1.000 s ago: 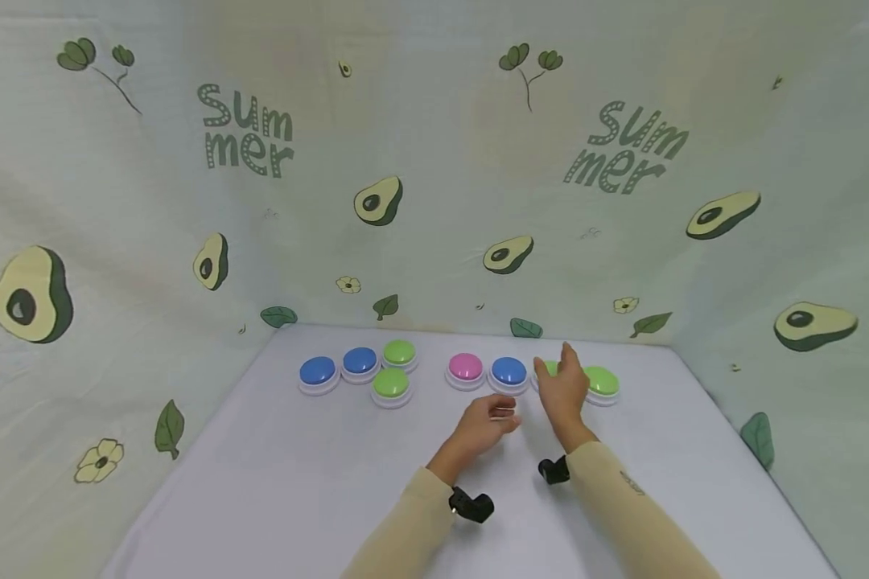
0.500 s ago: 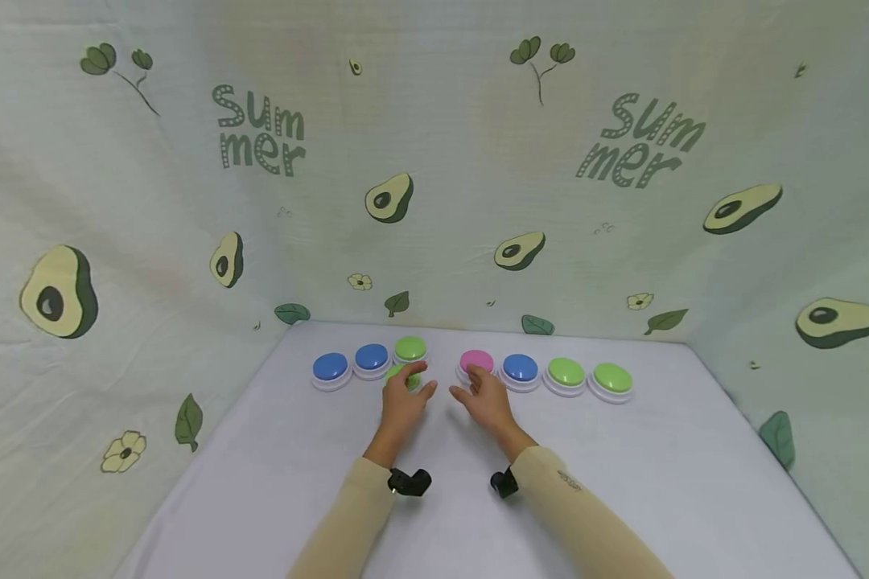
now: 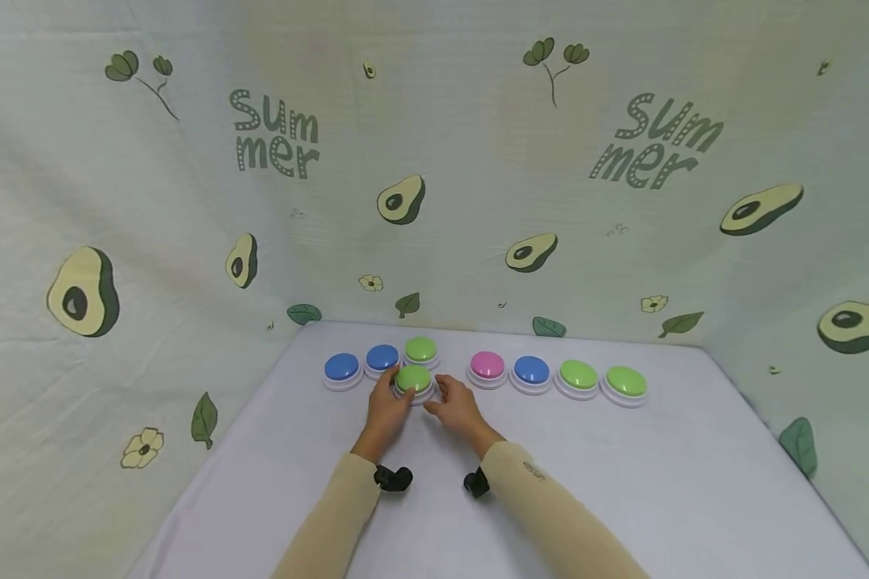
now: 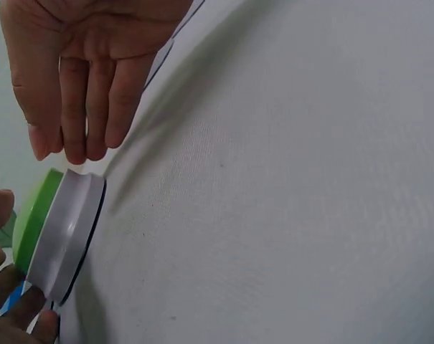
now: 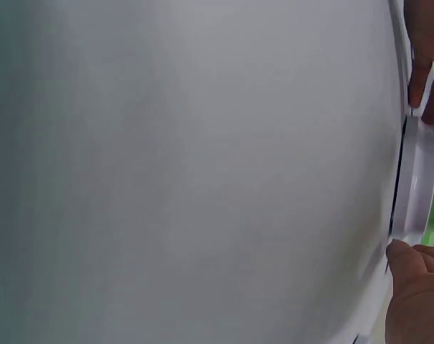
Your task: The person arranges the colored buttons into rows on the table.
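Note:
A green push button (image 3: 413, 378) with a round white base sits at the front of the left group on the table. My left hand (image 3: 387, 408) is at its left side, fingers round the base and thumb at the front edge. In the left wrist view, the left fingertips (image 4: 31, 304) meet the white base. My right hand (image 3: 458, 408) is just right of the same button, with thumb and fingers apart. Its extended fingers (image 4: 95, 107) end close to the base's rim in the left wrist view.
Behind the button are another green button (image 3: 421, 350) and two blue ones (image 3: 342, 367). To the right runs a row with a pink button (image 3: 488, 366), a blue one (image 3: 532, 371) and two green ones (image 3: 578, 375). A patterned cloth (image 3: 449, 121) hangs behind the white table (image 3: 623, 482).
Both hands have moved left from the right-hand row to the front green button. The left hand has come round its left side and the right hand to its right. The view has shifted slightly.

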Demonstrator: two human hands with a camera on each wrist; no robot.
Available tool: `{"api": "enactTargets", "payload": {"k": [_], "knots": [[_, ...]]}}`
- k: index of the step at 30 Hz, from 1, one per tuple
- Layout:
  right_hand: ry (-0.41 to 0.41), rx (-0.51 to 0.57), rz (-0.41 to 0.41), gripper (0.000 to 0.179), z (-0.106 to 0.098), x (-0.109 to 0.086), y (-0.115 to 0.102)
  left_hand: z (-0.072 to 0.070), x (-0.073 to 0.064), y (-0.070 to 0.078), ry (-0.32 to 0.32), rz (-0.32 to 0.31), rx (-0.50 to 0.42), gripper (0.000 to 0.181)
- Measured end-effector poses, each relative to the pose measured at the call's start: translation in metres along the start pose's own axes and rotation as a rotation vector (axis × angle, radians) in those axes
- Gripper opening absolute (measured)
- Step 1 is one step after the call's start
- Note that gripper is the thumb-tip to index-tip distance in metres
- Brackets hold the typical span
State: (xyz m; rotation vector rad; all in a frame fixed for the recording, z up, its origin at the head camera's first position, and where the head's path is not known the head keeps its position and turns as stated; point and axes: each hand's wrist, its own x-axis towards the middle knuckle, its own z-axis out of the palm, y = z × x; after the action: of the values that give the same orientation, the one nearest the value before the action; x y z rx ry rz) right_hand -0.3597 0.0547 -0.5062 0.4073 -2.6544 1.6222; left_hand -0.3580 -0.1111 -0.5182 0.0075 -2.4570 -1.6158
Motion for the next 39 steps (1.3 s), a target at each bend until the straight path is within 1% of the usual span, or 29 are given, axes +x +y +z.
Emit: {"api": "enactTargets", "payload": {"k": [3,5,10,13,16,19,22,24,28,31,33,39], "knots": [[-0.004,-0.003,0.03,0.064,0.005,0.002,0.0,-0.002,0.001,-0.003,-0.007,0.023,0.01,0.064],[-0.009,0.002,0.041,0.063,0.007,0.003,0.001,-0.003,0.001,-0.005,-0.014,0.023,0.03,0.067],[-0.007,0.033,0.033,0.059,0.01,0.004,0.002,-0.009,0.003,-0.01,-0.033,0.038,0.091,0.071],[0.019,0.04,0.027,0.054,0.011,0.005,0.003,-0.013,0.004,-0.012,-0.045,0.074,0.122,0.068],[0.051,0.031,0.056,0.049,0.01,0.006,0.002,-0.016,0.004,-0.015,-0.064,0.104,0.144,0.065],[0.079,-0.001,0.071,0.045,0.009,0.006,0.0,-0.018,0.003,-0.017,-0.087,0.1,0.155,0.062],[0.099,-0.028,0.069,0.045,0.009,0.006,-0.001,-0.021,0.001,-0.016,-0.091,0.095,0.168,0.062],[0.112,-0.059,0.072,0.045,0.011,0.007,-0.001,-0.021,-0.001,-0.016,-0.088,0.1,0.17,0.062],[0.143,-0.119,0.076,0.046,0.014,0.008,0.001,-0.02,-0.006,-0.016,-0.06,0.117,0.159,0.062],[0.151,-0.133,0.069,0.047,0.015,0.009,0.001,-0.019,-0.008,-0.016,-0.034,0.12,0.145,0.063],[0.139,-0.112,0.077,0.051,0.015,0.01,-0.001,-0.019,-0.009,-0.016,-0.028,0.12,0.121,0.063],[0.087,-0.014,0.096,0.063,0.014,0.013,-0.005,-0.023,-0.006,-0.013,-0.051,0.093,0.053,0.062]]}}
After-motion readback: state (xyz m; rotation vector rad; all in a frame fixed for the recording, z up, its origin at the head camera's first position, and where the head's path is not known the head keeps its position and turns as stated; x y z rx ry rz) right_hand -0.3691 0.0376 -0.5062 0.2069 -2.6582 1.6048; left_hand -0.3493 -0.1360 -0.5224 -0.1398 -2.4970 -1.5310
